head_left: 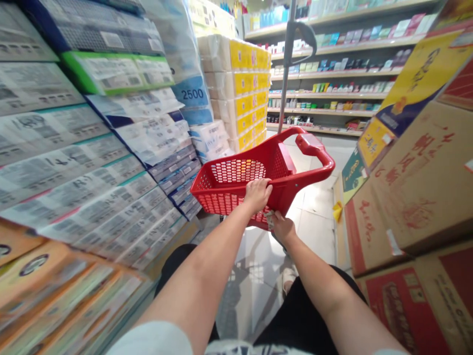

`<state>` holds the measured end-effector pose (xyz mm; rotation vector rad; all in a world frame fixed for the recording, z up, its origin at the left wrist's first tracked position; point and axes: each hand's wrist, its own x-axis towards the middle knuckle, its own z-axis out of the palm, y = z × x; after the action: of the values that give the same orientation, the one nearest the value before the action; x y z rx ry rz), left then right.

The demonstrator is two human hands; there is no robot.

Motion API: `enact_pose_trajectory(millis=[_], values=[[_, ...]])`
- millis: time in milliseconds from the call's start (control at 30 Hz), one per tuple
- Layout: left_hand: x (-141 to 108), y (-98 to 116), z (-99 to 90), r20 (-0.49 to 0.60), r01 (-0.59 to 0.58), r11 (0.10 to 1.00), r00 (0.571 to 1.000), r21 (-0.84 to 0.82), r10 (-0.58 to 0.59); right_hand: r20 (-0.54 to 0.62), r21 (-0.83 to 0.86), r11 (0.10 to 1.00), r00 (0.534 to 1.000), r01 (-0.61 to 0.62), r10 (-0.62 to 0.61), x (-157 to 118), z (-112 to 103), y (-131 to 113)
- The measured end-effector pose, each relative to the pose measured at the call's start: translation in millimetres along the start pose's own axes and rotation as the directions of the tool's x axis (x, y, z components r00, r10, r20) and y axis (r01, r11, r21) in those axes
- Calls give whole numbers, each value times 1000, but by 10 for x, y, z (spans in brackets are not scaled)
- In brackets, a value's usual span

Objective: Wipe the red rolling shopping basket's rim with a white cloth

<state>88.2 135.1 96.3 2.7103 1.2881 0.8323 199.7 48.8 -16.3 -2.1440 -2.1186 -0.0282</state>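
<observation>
A red plastic shopping cart (291, 192) with a perforated basket stands in the aisle right in front of me, its looped handle pointing to the right. My left hand (258, 195) is closed over the near top rim of the basket. Lower down, my right hand (284, 228) pinches a small pale crumpled cloth (270, 220) against the side of the basket, below the handle end. What the cloth is made of is too small to make out. The inside of the basket shows only its red walls in the part I can see.
Stacked packs of paper goods (74, 167) line the left side, with yellow-and-white bundles (249, 88) behind. Cardboard boxes (424, 182) are piled close on the right. Shelves of small products (343, 74) span the back. A grey pole (286, 74) rises behind the cart from the tiled floor (314, 222).
</observation>
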Motion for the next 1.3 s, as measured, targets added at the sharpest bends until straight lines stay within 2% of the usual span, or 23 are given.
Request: enact_pose_trajectory(millis=[100, 300, 467, 533, 600, 667, 700, 800, 867, 933, 1033, 1133, 1233, 1300], values=[[-2, 1, -12, 16, 1, 1000, 1000, -5, -1, 54, -5, 997, 996, 76, -76, -13, 148, -8], [-28, -28, -20, 18, -12, 1000, 1000, -9, 12, 158, -12, 995, 983, 99, -96, -19, 317, -23], [-33, -63, 7, -2, -24, 1000, 1000, 0, 24, 246, -1, 996, 965, 91, -88, -16, 300, 15], [-32, -72, 8, -3, -22, 1000, 1000, 0, 22, 180, 9, 997, 980, 81, -81, 8, 177, 24], [-27, -75, 4, -2, -18, 1000, 1000, 1, 18, 11, 32, 999, 999, 40, -40, 34, 4, 34], [-21, -69, -4, -4, -12, 1000, 1000, 3, 12, -155, 70, 997, 987, -27, 37, 53, -167, 41], [-20, -63, -9, -7, -8, 1000, 1000, 4, 8, -193, 87, 995, 979, -55, 71, 58, -235, 40], [-28, -47, -22, -8, 1, 1000, 1000, 7, 0, -172, 113, 991, 981, -73, 92, 58, -340, 23], [-44, -41, -29, -3, -6, 1000, 1000, 9, 6, -235, 153, 986, 967, -65, 101, 49, -351, 28], [-63, -41, -34, -3, -20, 1000, 1000, 11, 20, -412, 219, 975, 901, -44, 133, 40, -353, 73], [-75, -40, -32, -13, -27, 1000, 1000, 13, 27, -675, 256, 964, 727, 64, 131, 40, -384, 199], [-69, -30, -22, -6, -10, 1000, 1000, 10, 10, -802, 243, 956, 589, 165, 103, 50, -450, 304], [-74, -25, -16, 2, -4, 1000, 1000, 11, 4, -842, 276, 946, 517, 170, 153, 62, -496, 316], [-86, -30, -25, 1, -6, 1000, 1000, 19, 6, -839, 281, 947, 519, 155, 164, 69, -493, 272]])
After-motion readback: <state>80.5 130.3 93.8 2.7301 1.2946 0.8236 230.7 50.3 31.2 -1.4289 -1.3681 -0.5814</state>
